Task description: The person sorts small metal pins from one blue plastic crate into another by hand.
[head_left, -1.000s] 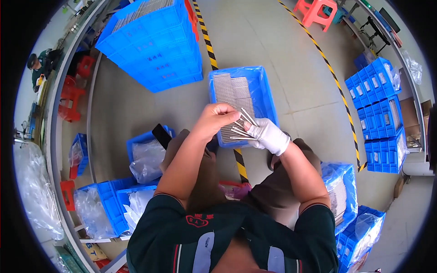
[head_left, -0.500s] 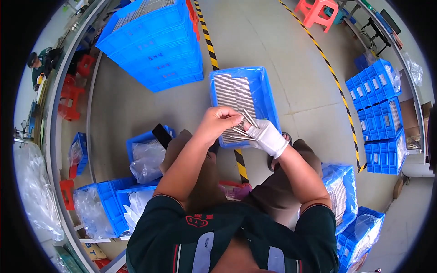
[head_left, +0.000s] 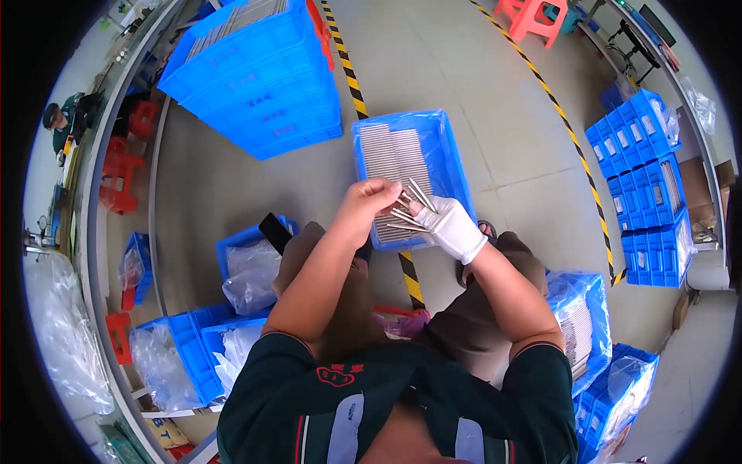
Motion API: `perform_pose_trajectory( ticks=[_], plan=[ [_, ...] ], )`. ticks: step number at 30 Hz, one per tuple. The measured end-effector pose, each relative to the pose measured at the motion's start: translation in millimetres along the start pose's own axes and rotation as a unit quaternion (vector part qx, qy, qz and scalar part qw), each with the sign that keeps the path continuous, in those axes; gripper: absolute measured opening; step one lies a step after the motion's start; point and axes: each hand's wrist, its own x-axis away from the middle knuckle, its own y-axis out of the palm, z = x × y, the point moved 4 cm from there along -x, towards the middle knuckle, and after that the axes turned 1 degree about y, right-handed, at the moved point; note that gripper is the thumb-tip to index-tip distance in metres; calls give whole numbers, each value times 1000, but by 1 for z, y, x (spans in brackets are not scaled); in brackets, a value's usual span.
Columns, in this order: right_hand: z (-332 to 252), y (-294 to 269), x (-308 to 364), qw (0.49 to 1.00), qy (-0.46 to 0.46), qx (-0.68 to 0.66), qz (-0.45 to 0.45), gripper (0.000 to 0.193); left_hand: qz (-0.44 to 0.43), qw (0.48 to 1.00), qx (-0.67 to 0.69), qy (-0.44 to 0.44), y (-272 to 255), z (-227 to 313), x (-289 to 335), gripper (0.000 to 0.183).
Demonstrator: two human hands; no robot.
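Note:
Several thin silvery metal rods (head_left: 418,193) fan out from my right hand (head_left: 452,228), which wears a white glove with the thumb tip bare and is closed around them. My bare left hand (head_left: 367,207) is closed in a pinch at the rods' left side, its fingertips on one rod; the exact contact is small and partly hidden. Both hands are above a blue plastic crate (head_left: 454,158) lined with clear film. Inside it, rows of similar metal rods (head_left: 390,155) lie stacked side by side, partly covered by my hands.
A tall stack of blue crates (head_left: 270,108) stands at the far left. More crates (head_left: 638,185) are piled at the right, and a film-lined crate of rods (head_left: 580,332) is beside my right leg. Bagged crates (head_left: 185,348) and a dark phone (head_left: 276,232) are at my left. Striped tape (head_left: 352,69) marks the floor.
The rods in my right hand have shifted slightly and spread differently. My left fingertips have moved a little up and left. The view has tilted slightly.

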Motion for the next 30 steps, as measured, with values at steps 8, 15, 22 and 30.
perform_pose_trajectory(
  ticks=[8, 15, 22, 30],
  plan=[
    [2, 1, 1, 1000, -6, -3, 0, 26, -63, 984, 157, -64, 7, -7, -2, 11],
    [6, 7, 2, 983, -143, 82, 79, 27, -54, 977, 183, -94, 3, -13, -1, 11],
    [4, 2, 2, 998, 12, -50, -32, 29, -85, 992, 80, -52, -1, -10, -2, 11],
    [6, -3, -2, 999, 5, -44, 15, 28, -74, 973, 206, -70, 17, -7, 3, 13]
  ],
)
